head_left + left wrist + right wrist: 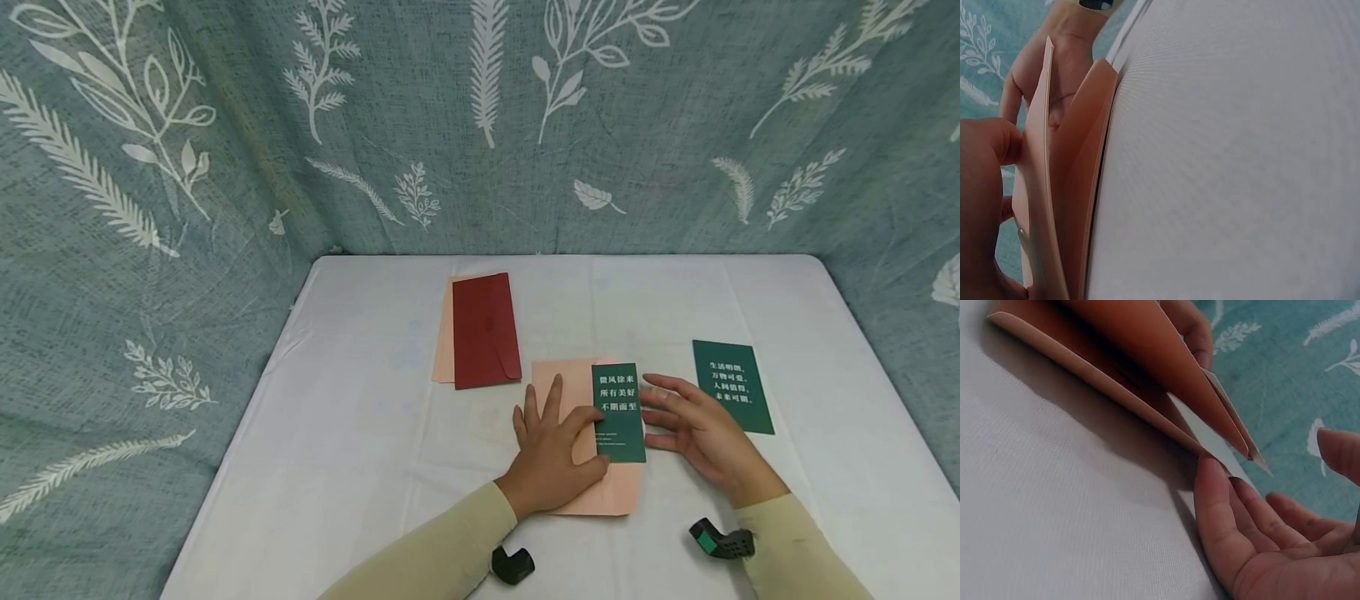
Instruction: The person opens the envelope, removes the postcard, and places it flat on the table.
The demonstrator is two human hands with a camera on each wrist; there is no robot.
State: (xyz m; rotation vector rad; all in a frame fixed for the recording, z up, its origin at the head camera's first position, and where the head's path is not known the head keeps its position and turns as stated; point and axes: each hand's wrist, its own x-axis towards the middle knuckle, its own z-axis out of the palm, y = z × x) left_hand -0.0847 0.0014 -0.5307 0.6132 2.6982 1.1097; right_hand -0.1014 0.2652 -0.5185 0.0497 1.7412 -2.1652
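Note:
A pale pink envelope (564, 383) lies on the table, its front panel (1035, 169) bowed up from the back layer. Thumb and index finger of my left hand (551, 467) pinch that panel near its mouth edge, the other fingers spread over the paper. Between the layers sits a dark green card (618, 437) with white characters, its left part hidden in the envelope. The card's pale underside (1194, 428) shows in the right wrist view. Extended fingers of my right hand (697, 433) touch the card's right edge, with the thumb held away.
Another green card (738, 400) with white characters lies right, beyond my right hand. At the back left, a dark red envelope (483, 333) lies over a pale pink one (444, 350). A white cloth (360, 433) covers the table; leaf-patterned curtains (420, 100) stand behind and beside it.

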